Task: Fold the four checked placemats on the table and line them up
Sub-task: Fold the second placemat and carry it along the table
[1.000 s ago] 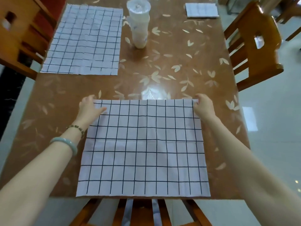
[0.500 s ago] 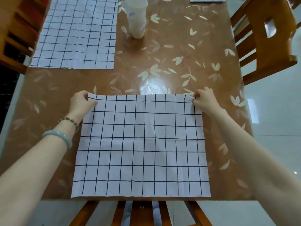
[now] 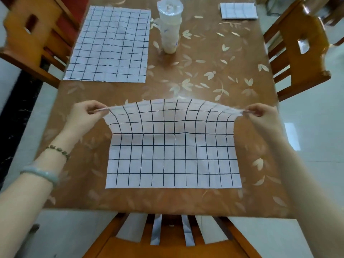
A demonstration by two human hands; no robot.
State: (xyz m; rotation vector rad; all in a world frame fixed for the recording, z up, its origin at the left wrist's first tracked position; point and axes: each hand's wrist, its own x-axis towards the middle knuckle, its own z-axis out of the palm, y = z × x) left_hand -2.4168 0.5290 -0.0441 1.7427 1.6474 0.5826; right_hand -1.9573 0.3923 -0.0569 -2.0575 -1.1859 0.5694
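Left hand (image 3: 84,116) pinches the far-left corner of the near placemat (image 3: 173,155), thumb and fingertips clamped on the cloth. Right hand (image 3: 262,116) does the same on the far-right corner. I see both corners lifted off the table (image 3: 214,71); the far half of the mat rises and bows between the hands, the near half lies flat. Reference: the plastic container (image 3: 170,28). This mat sits on my side of it, well apart. Second placemat (image 3: 109,45) lies flat and unfolded just left of the container. Folded placemat (image 3: 238,11) is right of the container and a bit beyond it. Left wrist carries a pale bangle (image 3: 40,174) and a bead bracelet (image 3: 58,149). One wooden chair (image 3: 301,47) right of the container.
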